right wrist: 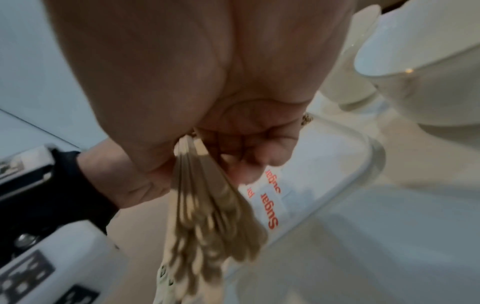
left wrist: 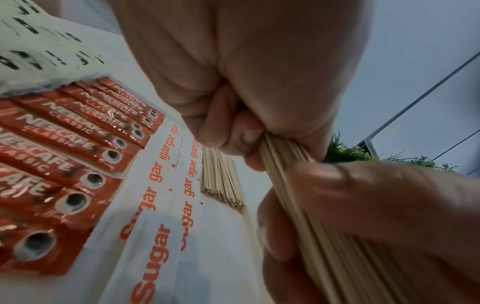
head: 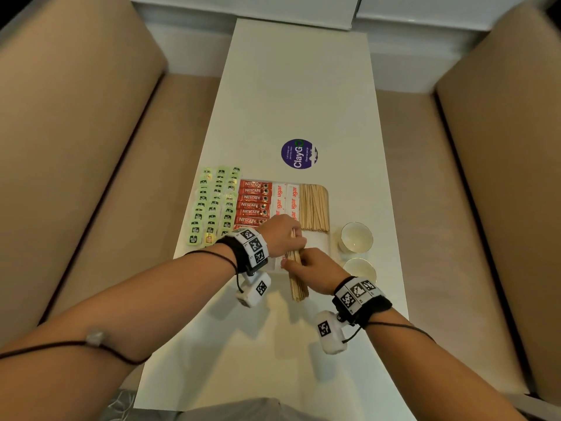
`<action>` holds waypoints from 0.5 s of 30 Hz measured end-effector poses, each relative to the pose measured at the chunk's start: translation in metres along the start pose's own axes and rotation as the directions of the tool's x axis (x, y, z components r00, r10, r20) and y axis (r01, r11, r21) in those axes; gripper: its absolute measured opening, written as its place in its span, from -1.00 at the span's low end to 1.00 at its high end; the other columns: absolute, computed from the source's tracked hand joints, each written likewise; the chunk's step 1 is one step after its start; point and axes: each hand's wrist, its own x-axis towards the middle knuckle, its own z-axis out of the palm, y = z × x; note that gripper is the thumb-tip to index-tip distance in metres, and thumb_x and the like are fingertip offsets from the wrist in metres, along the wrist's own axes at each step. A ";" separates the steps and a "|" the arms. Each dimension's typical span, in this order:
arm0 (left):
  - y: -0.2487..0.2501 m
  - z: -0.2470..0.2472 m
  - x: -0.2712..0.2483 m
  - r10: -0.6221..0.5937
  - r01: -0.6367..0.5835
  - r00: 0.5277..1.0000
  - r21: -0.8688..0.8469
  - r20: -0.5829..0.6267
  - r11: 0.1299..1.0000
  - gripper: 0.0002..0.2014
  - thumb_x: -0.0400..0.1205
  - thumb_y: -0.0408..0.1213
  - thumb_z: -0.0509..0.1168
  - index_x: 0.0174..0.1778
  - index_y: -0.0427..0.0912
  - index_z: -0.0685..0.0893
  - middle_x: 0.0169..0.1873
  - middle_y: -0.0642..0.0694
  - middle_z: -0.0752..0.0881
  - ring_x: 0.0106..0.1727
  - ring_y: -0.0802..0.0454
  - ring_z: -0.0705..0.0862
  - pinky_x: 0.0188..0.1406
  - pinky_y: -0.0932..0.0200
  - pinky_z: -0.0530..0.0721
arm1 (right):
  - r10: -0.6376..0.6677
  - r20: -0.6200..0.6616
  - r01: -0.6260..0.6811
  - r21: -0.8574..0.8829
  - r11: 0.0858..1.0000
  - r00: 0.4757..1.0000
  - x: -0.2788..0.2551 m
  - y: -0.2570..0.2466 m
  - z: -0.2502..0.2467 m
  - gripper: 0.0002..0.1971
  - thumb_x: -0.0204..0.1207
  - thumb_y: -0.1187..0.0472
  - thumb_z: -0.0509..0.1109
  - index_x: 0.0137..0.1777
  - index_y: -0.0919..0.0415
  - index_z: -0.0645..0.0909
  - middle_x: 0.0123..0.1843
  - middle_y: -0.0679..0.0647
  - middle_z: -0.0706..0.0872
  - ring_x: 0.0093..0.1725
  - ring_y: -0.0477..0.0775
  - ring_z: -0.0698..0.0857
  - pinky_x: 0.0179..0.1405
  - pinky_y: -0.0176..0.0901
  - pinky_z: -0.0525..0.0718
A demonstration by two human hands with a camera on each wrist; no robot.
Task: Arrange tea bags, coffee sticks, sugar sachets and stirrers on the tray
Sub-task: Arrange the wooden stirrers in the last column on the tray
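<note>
Wooden stirrers in a bundle [head: 296, 268] are held by both hands at once: the left hand [head: 280, 235] has its fingers [left wrist: 228, 131] curled tight round the far end, and the right hand [head: 315, 270] has its fingers [right wrist: 249, 144] wrapped round the middle, thumb pressing on top. The near ends hang out below the right fingers and fan apart a little, over the white surface [head: 288, 344].

The task looks mostly done. Beyond the left fingers a laid batch of stirrers [head: 314, 206] already sits in the right part of the tray [head: 327, 192]. To the left of it are the sugar sachets [head: 285, 199] in white rows, then the red coffee sticks [head: 254, 202] stacked crosswise. The green tea bags [head: 212, 205] lie in three columns furthest left of the fingers; whether they rest on the tray or beside it I cannot tell.

What seems left is setting down the held bundle, probably in the bare near patch of the tray just right of both hands. Two white cups [head: 356, 237] stand right of the right hand, off the tray.
</note>
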 end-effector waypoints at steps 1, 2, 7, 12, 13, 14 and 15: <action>0.000 -0.001 0.006 -0.003 0.003 1.000 -0.016 0.003 1.000 -0.79 0.60 -0.04 0.37 -0.28 -0.06 0.65 -0.33 -0.06 0.67 -0.27 -0.04 0.62 -0.25 0.04 0.59 | 0.008 -0.015 -0.009 -0.013 1.000 1.000 0.003 -0.001 -0.003 -0.60 0.67 -0.14 0.31 -0.27 0.14 0.56 -0.39 0.02 0.62 -0.42 -0.01 0.57 -0.34 -0.10 0.57; -0.001 -0.001 0.012 -0.009 0.010 1.000 -0.036 0.004 0.999 -0.77 0.61 0.00 0.36 -0.27 -0.06 0.65 -0.32 -0.07 0.67 -0.28 -0.04 0.62 -0.25 0.05 0.58 | 0.020 -0.029 -0.021 -0.027 0.999 0.999 0.006 0.000 -0.005 -0.60 0.68 -0.12 0.30 -0.27 0.16 0.52 -0.40 0.03 0.60 -0.44 -0.01 0.54 -0.36 -0.11 0.54; -0.004 0.002 0.038 -0.026 0.023 0.999 -0.101 -0.026 0.995 -0.67 0.61 0.15 0.37 -0.13 -0.07 0.68 -0.27 0.03 0.67 -0.25 0.05 0.64 -0.32 0.12 0.48 | 0.072 -0.094 -0.079 -0.074 0.994 0.993 0.026 0.007 -0.009 -0.65 0.69 -0.04 0.28 -0.24 0.18 0.46 -0.37 0.12 0.59 -0.41 0.06 0.52 -0.37 -0.07 0.48; -0.013 0.005 0.052 -0.115 0.097 0.992 -0.250 -0.060 0.963 -0.55 0.62 0.23 0.32 0.29 0.02 0.57 -0.01 0.06 0.68 -0.07 0.08 0.70 -0.23 0.13 0.60 | 0.183 -0.225 -0.187 0.004 0.982 0.957 0.041 0.017 -0.010 -0.64 0.69 0.06 0.30 -0.34 0.12 0.41 -0.39 0.04 0.58 -0.41 0.02 0.55 -0.37 -0.10 0.47; -0.016 0.005 0.053 -0.135 0.112 0.988 -0.268 -0.069 0.957 -0.57 0.65 0.21 0.29 0.31 0.03 0.55 0.01 0.05 0.69 -0.06 0.07 0.71 -0.24 0.13 0.63 | 0.216 -0.252 -0.222 0.006 0.975 0.943 0.044 0.020 -0.009 -0.67 0.69 0.04 0.30 -0.30 0.13 0.42 -0.33 0.06 0.62 -0.35 0.06 0.60 -0.35 -0.10 0.49; -0.019 0.005 0.054 -0.143 0.117 0.986 -0.255 -0.085 0.960 -0.61 0.67 0.17 0.29 0.31 0.03 0.55 0.01 0.04 0.70 -0.06 0.07 0.72 -0.22 0.13 0.65 | 0.243 -0.276 -0.254 -0.005 0.967 0.930 0.046 0.022 -0.008 -0.69 0.69 0.01 0.29 -0.24 0.15 0.44 -0.25 0.11 0.67 -0.28 0.13 0.65 -0.32 -0.09 0.52; -0.023 0.005 0.055 -0.137 0.113 0.985 -0.210 -0.102 0.971 -0.65 0.69 0.10 0.30 0.29 0.01 0.57 0.01 0.03 0.71 -0.05 0.08 0.71 -0.17 0.12 0.67 | 0.262 -0.294 -0.281 -0.023 0.959 0.919 0.049 0.023 -0.007 -0.70 0.68 -0.01 0.28 -0.18 0.18 0.46 -0.19 0.15 0.70 -0.22 0.18 0.68 -0.28 -0.08 0.56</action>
